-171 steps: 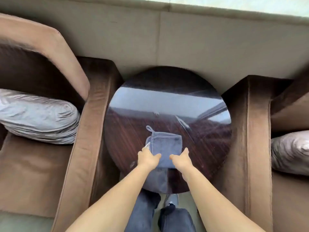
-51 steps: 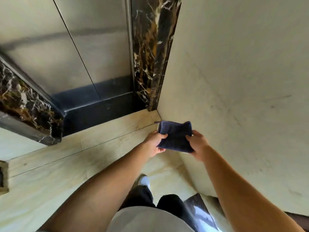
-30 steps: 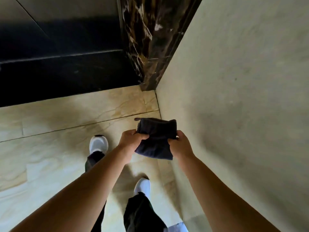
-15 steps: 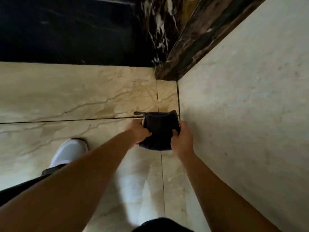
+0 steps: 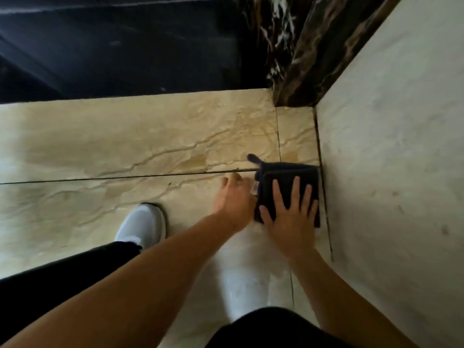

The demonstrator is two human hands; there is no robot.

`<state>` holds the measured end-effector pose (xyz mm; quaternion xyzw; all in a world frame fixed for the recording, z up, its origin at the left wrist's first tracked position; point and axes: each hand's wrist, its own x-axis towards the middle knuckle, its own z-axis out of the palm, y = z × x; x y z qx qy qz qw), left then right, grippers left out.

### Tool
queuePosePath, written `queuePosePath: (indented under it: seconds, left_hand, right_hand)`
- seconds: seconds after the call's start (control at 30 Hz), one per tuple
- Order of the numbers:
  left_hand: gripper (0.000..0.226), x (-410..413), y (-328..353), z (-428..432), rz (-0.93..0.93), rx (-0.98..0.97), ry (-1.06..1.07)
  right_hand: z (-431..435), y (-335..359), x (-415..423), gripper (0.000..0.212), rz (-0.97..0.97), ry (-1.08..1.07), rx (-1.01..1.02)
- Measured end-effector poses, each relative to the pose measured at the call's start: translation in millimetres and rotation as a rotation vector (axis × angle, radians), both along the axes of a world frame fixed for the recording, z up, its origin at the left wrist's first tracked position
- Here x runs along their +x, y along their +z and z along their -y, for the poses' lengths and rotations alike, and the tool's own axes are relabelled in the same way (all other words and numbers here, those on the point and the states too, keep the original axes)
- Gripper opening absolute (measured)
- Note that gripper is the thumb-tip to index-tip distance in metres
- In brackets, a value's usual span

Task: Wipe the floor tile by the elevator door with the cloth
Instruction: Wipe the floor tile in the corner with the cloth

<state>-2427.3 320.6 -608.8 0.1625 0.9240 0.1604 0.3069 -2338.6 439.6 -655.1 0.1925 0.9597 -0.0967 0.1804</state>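
A folded dark blue cloth (image 5: 283,172) lies flat on the beige marble floor tile (image 5: 150,136), in the corner where the floor meets the right wall. Its small hanging loop points up and left. My right hand (image 5: 288,214) rests palm-down on the cloth with its fingers spread, pressing it to the floor. My left hand (image 5: 233,199) is blurred and sits at the cloth's left edge, next to a small white tag. Whether it grips that edge is unclear.
The dark elevator threshold (image 5: 125,46) runs along the top. A dark veined marble door frame (image 5: 293,59) stands at the upper right. A pale wall (image 5: 389,146) fills the right side. My white shoes (image 5: 143,224) and dark trouser legs are below and to the left.
I carried the cloth from the round table to the elevator and crouched. Both hands gripped it in the air half a second ago. Now it lies on the floor under my flat right palm.
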Motion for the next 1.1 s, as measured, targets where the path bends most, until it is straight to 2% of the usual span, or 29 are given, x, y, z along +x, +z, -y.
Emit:
queuePosePath:
  seconds: [0.13,0.23,0.37,0.47,0.57,0.73,0.93,1.0,1.1]
  left_hand:
    - [0.090,0.5,-18.7,42.4,-0.004,-0.259,-0.137]
    - [0.098,1.1,-30.4,47.4,-0.031,-0.304,-0.227]
    - [0.106,-3.2,-38.8,47.4,-0.026,-0.318,-0.210]
    - [0.105,-9.7,-44.5,57.5,-0.120,-0.351,-0.318]
    - [0.096,-5.9,-56.2,74.6,-0.225,-0.262,-0.355]
    - [0.086,9.4,-73.1,65.8,-0.281,-0.227,-0.210]
    - [0.089,13.9,-75.9,65.4,-0.366,-0.144,-0.156]
    - [0.090,13.4,-75.9,64.5,-0.380,-0.140,-0.152]
    - [0.090,13.7,-75.3,62.2,-0.416,-0.135,-0.150]
  right_hand:
    - [15.9,-7.9,40.4,0.067,0.006,-0.023,0.033]
    - [18.2,-11.0,54.7,0.067,0.031,0.010,-0.008]
    - [-1.9,-19.8,-17.0,0.069,-0.030,0.048,0.036]
    - [-26.5,-25.8,-87.1,0.069,0.000,0.054,0.015]
    - [-40.2,-29.8,-107.1,0.069,0.045,0.075,0.036]
    - [-31.9,-27.0,-85.3,0.069,0.008,0.073,0.026]
    - [21.8,-13.9,32.8,0.072,0.078,0.033,0.017]
    - [19.9,-16.8,26.3,0.072,0.109,0.011,-0.012]
    - [-3.1,-27.3,-28.2,0.070,0.070,0.025,-0.030]
